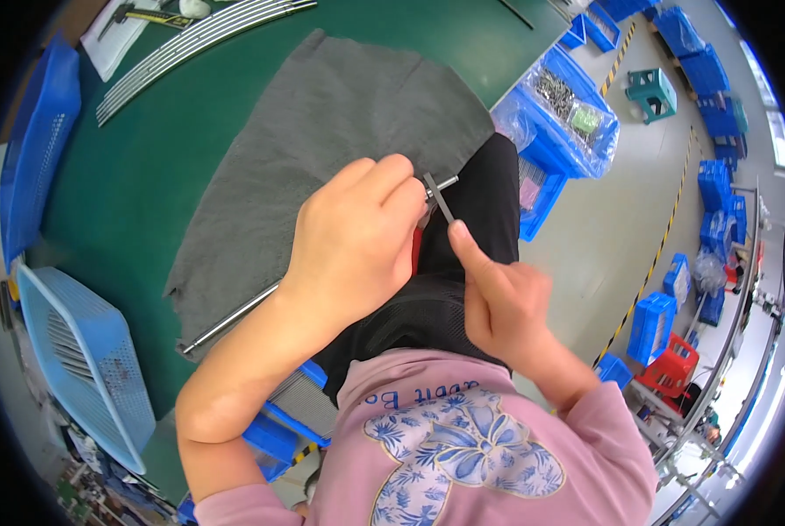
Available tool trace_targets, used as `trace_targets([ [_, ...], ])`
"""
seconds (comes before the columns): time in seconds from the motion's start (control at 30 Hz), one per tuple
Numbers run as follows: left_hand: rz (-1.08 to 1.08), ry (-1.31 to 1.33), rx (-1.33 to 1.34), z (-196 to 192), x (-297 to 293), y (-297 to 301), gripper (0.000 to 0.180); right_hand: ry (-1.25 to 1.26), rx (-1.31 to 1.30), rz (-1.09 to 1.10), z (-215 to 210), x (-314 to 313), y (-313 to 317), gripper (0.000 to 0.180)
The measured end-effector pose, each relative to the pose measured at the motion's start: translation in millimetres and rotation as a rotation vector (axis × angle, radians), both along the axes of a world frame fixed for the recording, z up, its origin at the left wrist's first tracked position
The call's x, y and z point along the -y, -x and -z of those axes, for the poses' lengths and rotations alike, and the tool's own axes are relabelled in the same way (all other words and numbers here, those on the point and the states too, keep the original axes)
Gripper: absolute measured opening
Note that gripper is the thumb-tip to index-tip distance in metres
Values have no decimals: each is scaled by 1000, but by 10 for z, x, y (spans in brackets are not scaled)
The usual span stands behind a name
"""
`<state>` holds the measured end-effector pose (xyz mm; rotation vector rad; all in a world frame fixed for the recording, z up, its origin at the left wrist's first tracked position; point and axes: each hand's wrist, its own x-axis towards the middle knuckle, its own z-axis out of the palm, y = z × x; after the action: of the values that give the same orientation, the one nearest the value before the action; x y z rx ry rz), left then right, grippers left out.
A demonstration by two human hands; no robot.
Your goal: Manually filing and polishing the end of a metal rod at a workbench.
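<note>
My left hand (357,228) is closed around a thin, shiny metal rod (230,322), which slants from the lower left of a grey cloth (349,105) to beyond my fist. Just past my left fingers, a narrow flat file (440,198) lies across the rod near its far end. My right hand (506,302) grips the file's near end, thumb stretched along it. Under the rod, the cloth covers part of the green tabletop (138,184). Something red shows below my left hand, mostly hidden.
Several metal rods (195,54) lie side by side at the table's back, near calipers (151,15). Light blue baskets (90,359) stand at left. A blue bin (568,114) of small metal parts sits at right; a teal stool (651,95) stands on the floor.
</note>
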<state>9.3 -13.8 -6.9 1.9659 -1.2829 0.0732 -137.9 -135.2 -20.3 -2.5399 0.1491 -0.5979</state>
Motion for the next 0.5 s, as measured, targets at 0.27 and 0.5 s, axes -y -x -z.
trace_targets([
  [0.27,-15,23,4,-6,19,-43,16,77,3,-1,144,39,35,61],
  [0.5,-25,43,1,-28,21,-47,17,45,54,27,68,-31,-271,59],
])
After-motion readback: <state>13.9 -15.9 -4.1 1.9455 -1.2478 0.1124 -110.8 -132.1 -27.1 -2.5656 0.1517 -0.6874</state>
